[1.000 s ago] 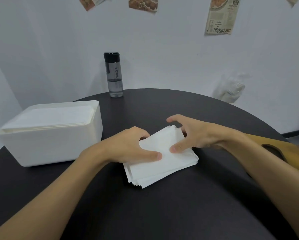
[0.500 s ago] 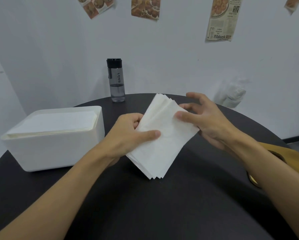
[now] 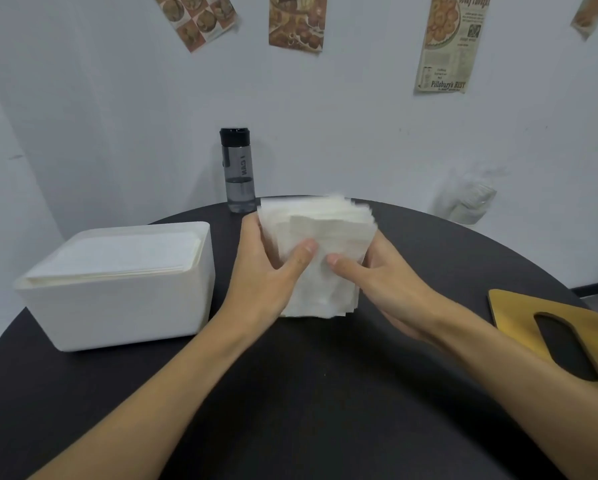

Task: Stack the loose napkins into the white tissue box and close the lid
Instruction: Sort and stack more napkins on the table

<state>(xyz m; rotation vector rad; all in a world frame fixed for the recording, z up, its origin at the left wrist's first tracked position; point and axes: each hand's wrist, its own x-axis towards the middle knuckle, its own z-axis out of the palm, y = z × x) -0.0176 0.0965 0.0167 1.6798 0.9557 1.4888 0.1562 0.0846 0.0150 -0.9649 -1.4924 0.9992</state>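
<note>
While both forearms reached forward over the dark surface (image 3: 308, 393), the left hand (image 3: 270, 271) and right hand (image 3: 387, 282) were clamped on opposite sides of the stack of napkins (image 3: 322, 230), thumbs pressed on its near face and fingers curled behind. The stack was held upright just to the right of the white tissue box (image 3: 117, 306); whether its lower edge touched the surface I could not tell. The box sat open, paper up to its rim. The wooden lid (image 3: 509, 306) lay well apart, far to the box's right.
</note>
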